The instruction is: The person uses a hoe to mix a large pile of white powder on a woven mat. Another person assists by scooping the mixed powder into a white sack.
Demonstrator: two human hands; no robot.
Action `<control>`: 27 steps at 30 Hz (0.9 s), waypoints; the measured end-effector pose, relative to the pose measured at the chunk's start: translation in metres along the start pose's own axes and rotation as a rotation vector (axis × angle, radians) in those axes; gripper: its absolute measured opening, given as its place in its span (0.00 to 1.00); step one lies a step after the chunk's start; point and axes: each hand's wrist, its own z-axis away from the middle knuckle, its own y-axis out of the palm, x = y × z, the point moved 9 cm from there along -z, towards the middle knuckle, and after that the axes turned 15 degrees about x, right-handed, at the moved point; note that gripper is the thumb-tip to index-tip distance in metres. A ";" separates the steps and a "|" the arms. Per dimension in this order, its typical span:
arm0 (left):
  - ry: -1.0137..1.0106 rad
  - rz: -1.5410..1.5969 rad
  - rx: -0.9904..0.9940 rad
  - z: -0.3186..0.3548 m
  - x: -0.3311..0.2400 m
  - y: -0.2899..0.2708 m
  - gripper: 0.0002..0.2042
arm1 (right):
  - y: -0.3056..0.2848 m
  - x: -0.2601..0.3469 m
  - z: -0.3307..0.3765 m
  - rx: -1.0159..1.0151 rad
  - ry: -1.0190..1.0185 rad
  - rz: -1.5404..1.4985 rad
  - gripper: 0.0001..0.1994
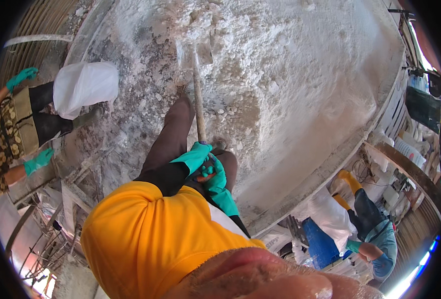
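A shovel with a long, dusty wooden shaft [198, 102] reaches away from me. Its whitened blade [194, 54] lies in the lumpy white material [260, 55] that covers the floor. My left hand [198, 154], in a green glove, is wrapped round the shaft, farther along it than the other hand. My right hand [217, 180], gloved in green too, is closed at the near end of the shovel, close to my thighs; an orange-brown bit shows beside its fingers. My legs stand on either side of the shaft, partly hidden by my arms.
At the left, a co-worker [23, 119] with green gloves stands by a white plastic sack [85, 87]. A low curved wall [325, 192] bounds the material on the right. Beyond it, another co-worker [377, 239] handles a white sack [330, 214] near a blue barrel [318, 244].
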 end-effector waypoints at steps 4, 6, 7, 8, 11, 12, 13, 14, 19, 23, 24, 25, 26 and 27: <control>-0.023 -0.010 -0.072 -0.018 0.011 -0.002 0.13 | -0.025 -0.010 -0.010 -0.041 0.000 0.010 0.22; -0.009 0.081 -0.069 -0.033 0.026 -0.006 0.15 | -0.031 -0.013 -0.019 0.030 0.006 0.014 0.23; 0.008 0.108 -0.038 -0.042 0.036 -0.007 0.15 | -0.039 -0.020 -0.021 0.017 -0.001 0.012 0.24; 0.024 0.137 -0.008 -0.050 0.047 -0.008 0.15 | -0.045 -0.029 -0.020 0.004 -0.008 0.010 0.24; 0.048 0.204 0.091 -0.076 0.074 -0.018 0.14 | -0.041 -0.046 -0.023 0.086 -0.010 -0.029 0.26; 0.065 0.232 0.119 -0.083 0.079 -0.021 0.14 | -0.032 -0.047 -0.025 0.146 -0.004 -0.040 0.27; 0.045 0.194 0.106 -0.084 0.074 -0.029 0.13 | -0.030 -0.050 -0.031 0.120 0.012 -0.028 0.27; 0.025 0.158 0.092 -0.083 0.072 -0.035 0.13 | -0.029 -0.052 -0.034 0.094 0.028 -0.015 0.27; -0.051 0.023 0.091 -0.104 0.036 -0.081 0.12 | 0.019 -0.051 -0.073 0.104 0.052 -0.050 0.23; -0.026 0.155 0.116 -0.095 0.022 -0.061 0.12 | -0.008 -0.055 -0.080 -0.037 0.093 -0.166 0.20; -0.012 0.208 0.092 -0.105 0.039 -0.053 0.11 | -0.020 -0.050 -0.081 0.018 0.033 -0.114 0.20; -0.006 0.175 0.053 -0.106 0.034 -0.043 0.10 | -0.031 -0.037 -0.077 -0.025 -0.017 -0.047 0.20; -0.013 0.190 0.078 -0.112 0.036 -0.039 0.10 | -0.046 -0.038 -0.078 -0.093 -0.070 0.021 0.21; -0.022 0.213 0.099 -0.118 0.043 -0.037 0.10 | -0.063 -0.040 -0.078 -0.160 -0.112 0.093 0.23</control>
